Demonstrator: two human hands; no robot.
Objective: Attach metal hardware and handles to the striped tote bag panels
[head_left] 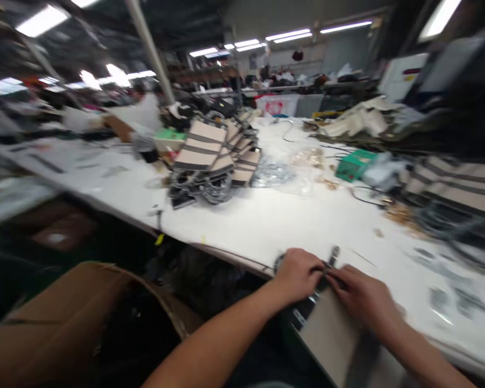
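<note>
Left and right hands (298, 276) (361, 293): closed on a dark strap (326, 269), apparently pinched for control. Beige, dark-striped fabric piece (332, 328): hung over the edge of the white tabletop (242, 226). Similar striped pieces (204, 141): piled beyond, probably within reach.

Ceiling tubes glare; motion blur smears edges.

A bare white strip of table (242, 221) is left open across the middle. Passage is blocked at far left by stacked striped pieces (204, 145), at far right by a green box (354, 165).
</note>
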